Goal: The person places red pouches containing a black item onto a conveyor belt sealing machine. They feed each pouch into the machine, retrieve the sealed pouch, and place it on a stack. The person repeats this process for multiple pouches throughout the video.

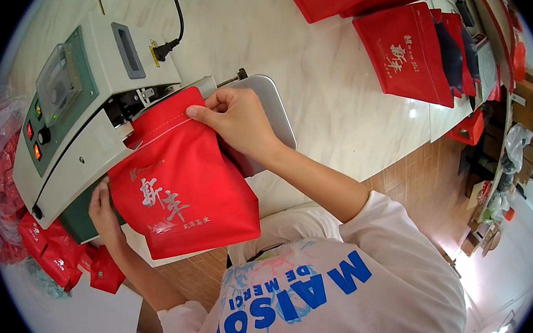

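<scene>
A red stand-up pouch (188, 186) with silver printing hangs at the front of a band sealing machine (100, 85). Its top edge lies along the machine's feed slot. My right hand (239, 121) pinches the pouch's upper right corner between thumb and fingers. At the left edge of the pouch is my left hand (104, 210), its fingertips just under the machine's lower edge. The left thumb is hidden, so I cannot tell whether that hand grips the pouch. A grey metal shelf (269, 114) sits beneath my right hand.
Several red pouches stand with open tops on the marble-patterned table (337, 114); a front pouch (401, 57) is at right. Filled red pouches (52, 249) lie beyond the machine at left. A black power cord (178, 28) plugs into the machine. A red stool (470, 127) is by the table edge.
</scene>
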The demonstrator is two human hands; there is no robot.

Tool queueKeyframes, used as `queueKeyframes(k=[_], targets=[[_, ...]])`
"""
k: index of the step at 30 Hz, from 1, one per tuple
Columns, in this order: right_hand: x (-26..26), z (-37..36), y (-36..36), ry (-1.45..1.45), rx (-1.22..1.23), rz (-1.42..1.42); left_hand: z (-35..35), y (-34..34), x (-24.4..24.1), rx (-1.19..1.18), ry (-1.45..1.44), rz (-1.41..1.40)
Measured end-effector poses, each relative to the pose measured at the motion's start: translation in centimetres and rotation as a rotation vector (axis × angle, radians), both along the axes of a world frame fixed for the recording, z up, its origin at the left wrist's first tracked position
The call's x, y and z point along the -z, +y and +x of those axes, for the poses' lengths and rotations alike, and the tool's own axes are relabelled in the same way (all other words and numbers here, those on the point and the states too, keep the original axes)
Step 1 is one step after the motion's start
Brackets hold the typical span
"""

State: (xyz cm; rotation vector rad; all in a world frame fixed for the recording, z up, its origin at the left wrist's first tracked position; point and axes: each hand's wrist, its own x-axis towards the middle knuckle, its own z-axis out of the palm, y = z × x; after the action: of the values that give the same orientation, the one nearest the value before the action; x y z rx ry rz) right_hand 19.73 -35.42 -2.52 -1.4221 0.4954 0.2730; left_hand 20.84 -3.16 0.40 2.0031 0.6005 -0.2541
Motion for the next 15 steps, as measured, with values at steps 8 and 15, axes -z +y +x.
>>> queueKeyframes(k=[8,15], targets=[[0.2,-0.2,1.2,-0.061,-0.030,0.023,-12.1,5.8,3.4,-0.410,-0.129,-0.039],[0.3,0.1,2.3,-0.044,-0.006,-0.031,-24.6,-0.2,9.7,-0.499,0.173,-0.146]])
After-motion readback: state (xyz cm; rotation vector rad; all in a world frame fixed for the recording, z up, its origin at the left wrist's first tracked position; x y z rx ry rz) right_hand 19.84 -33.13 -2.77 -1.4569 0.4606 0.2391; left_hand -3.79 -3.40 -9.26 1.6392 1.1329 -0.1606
